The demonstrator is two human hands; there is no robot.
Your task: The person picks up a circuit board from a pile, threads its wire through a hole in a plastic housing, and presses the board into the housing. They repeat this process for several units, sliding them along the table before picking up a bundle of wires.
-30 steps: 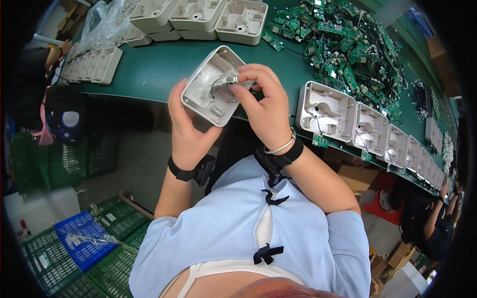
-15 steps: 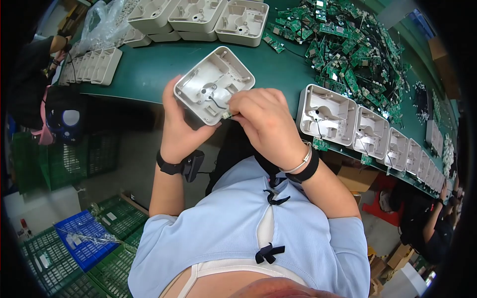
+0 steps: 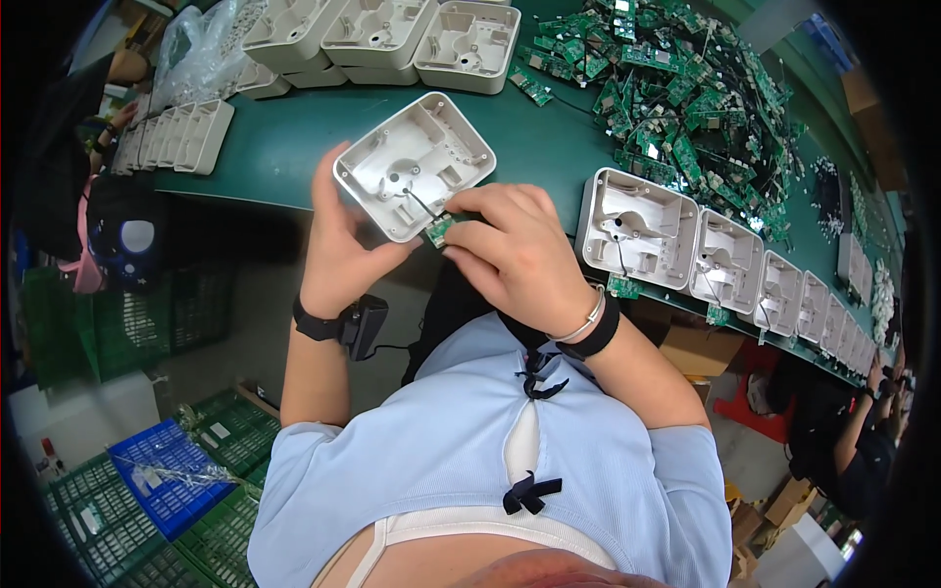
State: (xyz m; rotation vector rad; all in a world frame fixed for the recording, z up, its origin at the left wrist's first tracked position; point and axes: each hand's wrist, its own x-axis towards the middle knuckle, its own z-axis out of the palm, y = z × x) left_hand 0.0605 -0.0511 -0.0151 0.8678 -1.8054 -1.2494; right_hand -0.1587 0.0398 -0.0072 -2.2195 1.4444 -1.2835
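Observation:
My left hand [image 3: 343,240] grips a white plastic housing [image 3: 431,137] by its left side, the hollow interior facing up. A dark cable [image 3: 421,203] runs from a round hole inside it, over the near edge, to a small green circuit board [image 3: 440,230]. My right hand [image 3: 515,250] pinches that board and its cable at the housing's near right edge. The board hangs just outside the rim. The right fingertips are partly hidden behind the hand.
A row of similar housings [image 3: 642,225] lines the table's right edge, boards dangling from their cables. Behind lies a large heap of circuit boards [image 3: 686,98]. Stacked housings [image 3: 466,49] stand at the far left on the green table [image 3: 294,137]. Crates [image 3: 167,470] sit lower left; other people work at both sides.
The circuit board has turned so its green face shows at the housing's edge, and the cable is straighter. Both hands and the housing have shifted slightly left.

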